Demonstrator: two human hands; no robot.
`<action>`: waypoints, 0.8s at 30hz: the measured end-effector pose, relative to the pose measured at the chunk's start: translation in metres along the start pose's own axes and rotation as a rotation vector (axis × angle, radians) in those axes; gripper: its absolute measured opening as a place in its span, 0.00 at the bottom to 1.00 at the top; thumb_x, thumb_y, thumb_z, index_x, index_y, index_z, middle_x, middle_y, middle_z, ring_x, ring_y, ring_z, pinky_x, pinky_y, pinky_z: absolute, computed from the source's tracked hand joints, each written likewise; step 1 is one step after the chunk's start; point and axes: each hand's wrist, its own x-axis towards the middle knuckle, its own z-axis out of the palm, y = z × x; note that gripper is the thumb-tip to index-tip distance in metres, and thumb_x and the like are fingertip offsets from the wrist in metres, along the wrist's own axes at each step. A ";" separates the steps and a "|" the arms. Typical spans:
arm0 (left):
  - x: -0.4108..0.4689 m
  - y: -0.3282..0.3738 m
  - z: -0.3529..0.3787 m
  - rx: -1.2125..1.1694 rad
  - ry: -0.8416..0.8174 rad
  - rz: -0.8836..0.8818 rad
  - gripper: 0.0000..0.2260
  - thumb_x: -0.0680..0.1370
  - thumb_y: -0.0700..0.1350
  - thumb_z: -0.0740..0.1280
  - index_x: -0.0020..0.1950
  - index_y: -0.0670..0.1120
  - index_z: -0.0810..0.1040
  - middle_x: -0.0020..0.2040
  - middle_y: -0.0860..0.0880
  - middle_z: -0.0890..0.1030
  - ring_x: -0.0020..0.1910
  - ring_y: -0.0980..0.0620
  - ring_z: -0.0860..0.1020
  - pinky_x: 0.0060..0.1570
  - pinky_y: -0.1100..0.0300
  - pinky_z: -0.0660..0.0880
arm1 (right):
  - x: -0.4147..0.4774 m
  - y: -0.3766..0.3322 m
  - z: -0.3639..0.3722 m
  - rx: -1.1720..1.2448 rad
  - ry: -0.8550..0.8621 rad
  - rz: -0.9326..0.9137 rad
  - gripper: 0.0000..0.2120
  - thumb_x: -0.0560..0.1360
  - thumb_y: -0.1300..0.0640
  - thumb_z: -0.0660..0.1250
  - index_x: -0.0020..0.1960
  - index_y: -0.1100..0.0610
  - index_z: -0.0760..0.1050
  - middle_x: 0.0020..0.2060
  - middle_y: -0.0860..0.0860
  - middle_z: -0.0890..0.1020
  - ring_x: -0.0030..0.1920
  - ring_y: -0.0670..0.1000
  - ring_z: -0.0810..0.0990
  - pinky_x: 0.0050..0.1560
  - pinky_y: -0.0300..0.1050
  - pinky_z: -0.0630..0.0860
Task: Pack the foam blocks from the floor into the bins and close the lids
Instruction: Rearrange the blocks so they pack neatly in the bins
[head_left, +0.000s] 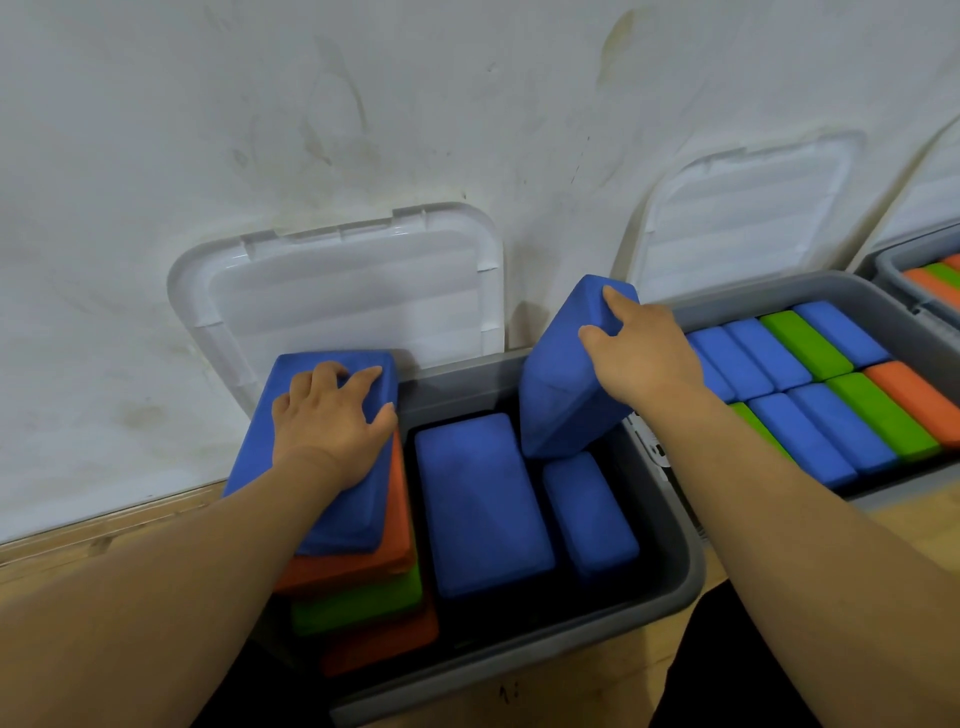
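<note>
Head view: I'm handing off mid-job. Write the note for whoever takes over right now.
Left grip rests on the top blue block of the stack at the near bin's left end.
Right grip holds a tilted blue block over that bin.
Done: next bin looks full.
Left: place this block, fill the near bin, close the near lid and next lid, both standing open.

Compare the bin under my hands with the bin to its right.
The near bin is part-filled, dark floor showing; the right bin is packed full. Near bin's blocks lie flat, some stacked; right bin's stand on edge in two rows. Both are grey, with white lids open.
</note>
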 end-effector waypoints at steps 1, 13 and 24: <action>0.000 0.001 0.000 0.005 -0.001 0.002 0.27 0.80 0.64 0.57 0.78 0.59 0.65 0.68 0.50 0.68 0.70 0.45 0.64 0.69 0.45 0.63 | 0.000 -0.001 0.000 -0.006 0.002 0.000 0.31 0.79 0.43 0.58 0.81 0.41 0.56 0.68 0.55 0.73 0.55 0.55 0.79 0.41 0.46 0.71; -0.026 0.076 -0.006 0.150 0.009 0.192 0.29 0.79 0.66 0.56 0.75 0.53 0.68 0.70 0.45 0.69 0.68 0.41 0.66 0.63 0.46 0.66 | -0.010 0.004 -0.001 -0.021 -0.008 -0.014 0.30 0.81 0.43 0.58 0.81 0.42 0.54 0.72 0.56 0.66 0.52 0.54 0.76 0.44 0.50 0.74; -0.079 0.149 0.092 -0.152 -0.601 0.354 0.25 0.80 0.68 0.58 0.77 0.68 0.63 0.68 0.48 0.68 0.67 0.42 0.66 0.68 0.43 0.68 | -0.028 0.017 -0.006 0.167 -0.021 -0.081 0.33 0.79 0.40 0.63 0.81 0.42 0.57 0.79 0.51 0.57 0.60 0.50 0.72 0.52 0.43 0.68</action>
